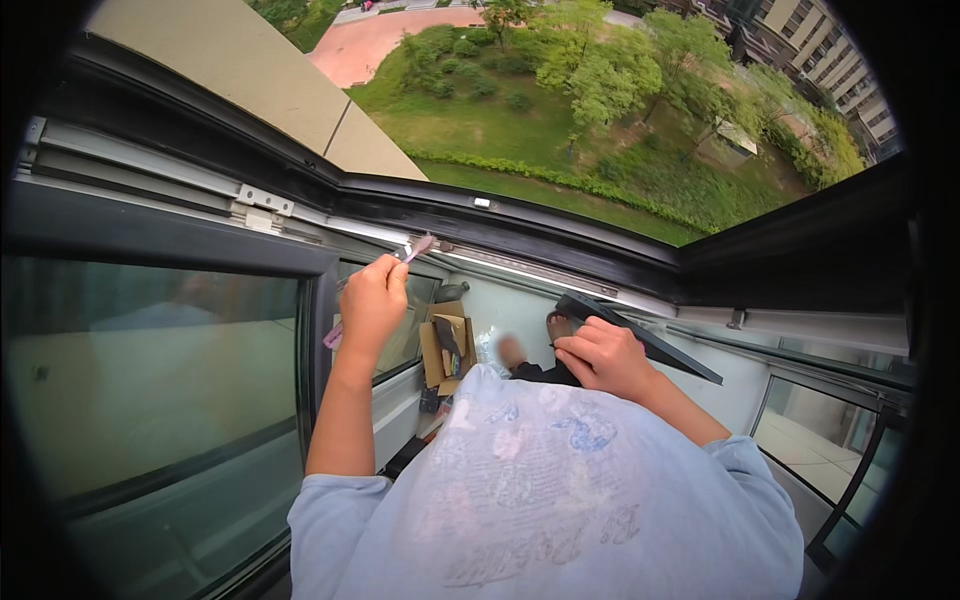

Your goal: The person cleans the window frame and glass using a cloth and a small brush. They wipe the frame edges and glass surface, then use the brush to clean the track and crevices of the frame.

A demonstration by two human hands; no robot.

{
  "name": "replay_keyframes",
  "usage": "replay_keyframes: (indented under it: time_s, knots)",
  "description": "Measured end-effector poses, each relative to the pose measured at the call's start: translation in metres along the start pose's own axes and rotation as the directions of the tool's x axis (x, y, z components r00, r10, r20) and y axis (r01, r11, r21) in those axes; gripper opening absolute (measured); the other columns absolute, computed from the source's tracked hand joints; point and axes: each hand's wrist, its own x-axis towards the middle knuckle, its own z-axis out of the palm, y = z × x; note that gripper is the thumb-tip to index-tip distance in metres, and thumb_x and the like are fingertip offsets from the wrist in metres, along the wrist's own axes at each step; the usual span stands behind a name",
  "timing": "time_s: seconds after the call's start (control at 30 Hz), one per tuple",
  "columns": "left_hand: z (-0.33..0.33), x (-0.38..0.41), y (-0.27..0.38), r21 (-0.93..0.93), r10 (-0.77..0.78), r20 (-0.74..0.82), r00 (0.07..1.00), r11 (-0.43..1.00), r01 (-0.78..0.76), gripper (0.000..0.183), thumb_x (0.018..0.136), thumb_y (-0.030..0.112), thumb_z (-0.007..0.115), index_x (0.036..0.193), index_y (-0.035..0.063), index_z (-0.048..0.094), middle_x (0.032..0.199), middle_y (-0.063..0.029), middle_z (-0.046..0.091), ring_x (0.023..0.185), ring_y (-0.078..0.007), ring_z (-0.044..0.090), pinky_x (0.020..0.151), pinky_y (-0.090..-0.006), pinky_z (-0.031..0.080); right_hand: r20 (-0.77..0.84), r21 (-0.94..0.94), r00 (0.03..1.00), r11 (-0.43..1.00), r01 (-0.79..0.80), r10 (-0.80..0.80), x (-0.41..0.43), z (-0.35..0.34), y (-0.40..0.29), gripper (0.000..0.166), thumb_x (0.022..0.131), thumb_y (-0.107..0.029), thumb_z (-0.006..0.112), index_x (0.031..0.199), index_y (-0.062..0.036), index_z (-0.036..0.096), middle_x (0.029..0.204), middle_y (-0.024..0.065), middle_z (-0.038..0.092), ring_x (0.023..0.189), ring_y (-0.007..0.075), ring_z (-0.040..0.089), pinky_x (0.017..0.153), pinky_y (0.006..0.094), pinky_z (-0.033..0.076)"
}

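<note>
My left hand (373, 304) grips a small brush (422, 246) by its handle. The brush head points up and away, against or just above the metal track (517, 262) along the lower window frame (495, 221); contact is hard to tell. A purple piece (333, 336) shows behind my left wrist, perhaps the handle's other end. My right hand (611, 356) hovers before my shirt, fingers curled and thumb drawn in. Whether it holds anything is hidden. Beyond it, lower down, lies a long dark wedge-shaped piece (675, 352).
At left an open window sash (319, 300) hangs on a metal hinge (264, 201). A cardboard box (431, 352) with items stands on the pale floor (510, 300) beside my feet. Outside the opening, lawn and trees (615, 82) lie far below. Another glazed sash (862, 480) is at right.
</note>
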Motion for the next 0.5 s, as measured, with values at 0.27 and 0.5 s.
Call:
replay_keyframes:
  time_s: [0.27,0.5]
  knots:
    - [0.007,0.003,0.005,-0.009,0.136,0.074,0.988,0.991,-0.136,0.016,0.088,0.022,0.060,0.084,0.0070,0.065,0.072,-0.0148,0.064,0.068,-0.0354,0.062,0.061,-0.0428,0.048,-0.112,-0.006,0.993,0.999,0.047,-0.047,0.027,0.005,-0.001,0.007,0.079,-0.012,0.069,0.085,-0.0082,0.067,0.072,0.0032,0.058,0.066,0.0207,0.056,0.055,0.0325,0.048]
    - [0.009,0.006,0.005,0.042,0.154,0.102,0.983,0.986,-0.159,0.016,0.088,0.020,0.060,0.083,0.0062,0.064,0.073,-0.0148,0.065,0.069,-0.0356,0.062,0.061,-0.0426,0.048,-0.166,-0.238,0.985,0.971,0.006,-0.047,0.121,0.043,0.016,0.019,0.072,-0.010,0.069,0.091,-0.0100,0.067,0.082,0.0037,0.054,0.081,0.0223,0.057,0.061,0.0328,0.052]
